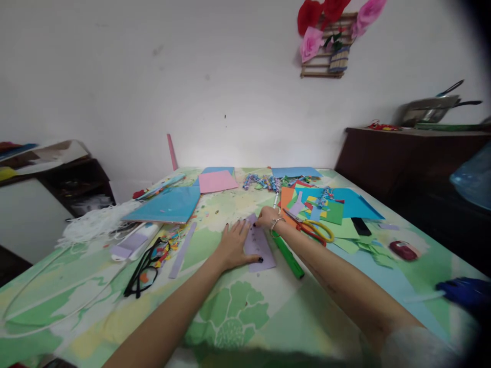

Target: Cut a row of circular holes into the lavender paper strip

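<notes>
A purple paper strip with small dark marks lies lengthwise in front of me on the patterned tablecloth. My left hand rests with spread fingers over its left side, thumb lying across its lower part. At the strip's far end is my right hand, fingers bent together around a white pen whose upper part sticks up. A green cutter or marker-like tool lies right of the strip, under the right wrist. Scissors with yellow handles and red-handled scissors lie further right.
Black glasses, paper scraps and a white power strip lie on the left. Blue folder and pink paper are further back. Coloured sheets, a black object and a red mouse are on the right.
</notes>
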### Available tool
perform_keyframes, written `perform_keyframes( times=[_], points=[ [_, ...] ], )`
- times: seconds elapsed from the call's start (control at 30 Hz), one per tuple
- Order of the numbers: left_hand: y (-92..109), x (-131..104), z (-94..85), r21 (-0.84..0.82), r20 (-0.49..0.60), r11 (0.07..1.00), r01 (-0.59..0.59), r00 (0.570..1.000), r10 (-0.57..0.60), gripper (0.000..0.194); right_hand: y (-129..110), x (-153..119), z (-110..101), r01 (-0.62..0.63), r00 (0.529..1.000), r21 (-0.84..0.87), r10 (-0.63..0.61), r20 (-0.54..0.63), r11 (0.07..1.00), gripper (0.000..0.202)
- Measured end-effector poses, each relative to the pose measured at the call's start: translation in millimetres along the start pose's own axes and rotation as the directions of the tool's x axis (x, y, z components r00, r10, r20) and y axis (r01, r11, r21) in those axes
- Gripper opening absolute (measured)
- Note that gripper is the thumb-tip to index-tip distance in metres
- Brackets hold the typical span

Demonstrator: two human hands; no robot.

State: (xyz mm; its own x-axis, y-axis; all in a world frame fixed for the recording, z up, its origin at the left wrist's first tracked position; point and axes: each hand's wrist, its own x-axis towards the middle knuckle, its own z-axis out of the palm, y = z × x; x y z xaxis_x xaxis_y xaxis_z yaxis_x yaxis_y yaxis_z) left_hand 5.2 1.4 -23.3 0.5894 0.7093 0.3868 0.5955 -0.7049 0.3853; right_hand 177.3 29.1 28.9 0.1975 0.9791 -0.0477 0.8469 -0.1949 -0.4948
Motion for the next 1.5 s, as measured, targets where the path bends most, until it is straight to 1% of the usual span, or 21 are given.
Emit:
perform_keyframes(
  times=[0.07,0.13,0.2,0.3,0.37,0.43,0.5,0.6,0.7,0.83,0.97,1.1,1.2,1.37,1.5],
  points=[
    [-1,2,-2.4,-0.122,-0.062,0.992,0.037,0.997,-0.045,0.041,2,-3,-7,0.017,1.000,0.140,-0.016,-0.010,0.990,0.034],
    [-2,5,-5.0,-0.268,-0.087,0.961,0.062,0.992,-0.088,0.040,6,-9,-15,0.047,0.998,0.292,-0.036,-0.044,0.955,0.035],
    [-1,6,-6.4,-0.425,-0.049,0.902,0.076,0.993,-0.107,0.038,12,-20,-21,0.085,0.994,0.441,-0.047,-0.095,0.893,0.034],
    [7,3,-5.7,-0.612,0.081,0.783,0.112,0.994,-0.079,0.034,21,-42,-26,0.154,0.983,0.614,-0.058,-0.173,0.775,0.034],
    [15,0,-4.1,-0.682,0.145,0.716,0.149,0.987,-0.067,0.033,26,-57,-27,0.197,0.974,0.682,-0.065,-0.215,0.704,0.033],
    [25,-1,-2.9,-0.727,0.163,0.664,0.175,0.983,-0.081,0.033,30,-71,-27,0.240,0.967,0.722,-0.092,-0.239,0.649,0.032],
    [34,1,-2.8,-0.758,0.143,0.625,0.183,0.983,-0.115,0.034,34,-85,-25,0.278,0.960,0.745,-0.155,-0.232,0.606,0.031],
    [44,5,-4.2,-0.784,0.097,0.596,0.176,0.982,-0.161,0.034,39,-101,-20,0.300,0.946,0.762,-0.282,-0.160,0.574,0.030],
    [50,4,-4.7,-0.785,0.110,0.591,0.185,0.981,-0.161,0.033,45,-110,-13,0.308,0.933,0.767,-0.337,-0.128,0.563,0.027],
    [52,-6,-1.9,-0.768,0.163,0.599,0.226,0.974,-0.158,0.032,52,-114,-3,0.330,0.930,0.743,-0.334,-0.152,0.582,0.022],
    [49,-12,0.5,-0.740,0.178,0.617,0.266,0.963,-0.202,0.031,54,-117,2,0.358,0.927,0.678,-0.331,-0.176,0.642,0.017],
    [45,-12,3.3,-0.718,0.176,0.629,0.297,0.953,-0.248,0.032,51,-120,2,0.387,0.920,0.563,-0.349,-0.180,0.730,0.015],
    [43,-11,5.7,-0.719,0.178,0.623,0.308,0.948,-0.263,0.032,50,-122,2,0.401,0.915,0.505,-0.357,-0.186,0.764,0.017],
    [41,-10,5.3,-0.764,0.186,0.573,0.297,0.951,-0.246,0.031,49,-124,3,0.412,0.911,0.496,-0.348,-0.222,0.764,0.020],
    [43,-12,0.0,-0.835,0.209,0.475,0.279,0.958,-0.194,0.030,50,-125,3,0.400,0.914,0.576,-0.357,-0.193,0.712,0.020]
  ],
)
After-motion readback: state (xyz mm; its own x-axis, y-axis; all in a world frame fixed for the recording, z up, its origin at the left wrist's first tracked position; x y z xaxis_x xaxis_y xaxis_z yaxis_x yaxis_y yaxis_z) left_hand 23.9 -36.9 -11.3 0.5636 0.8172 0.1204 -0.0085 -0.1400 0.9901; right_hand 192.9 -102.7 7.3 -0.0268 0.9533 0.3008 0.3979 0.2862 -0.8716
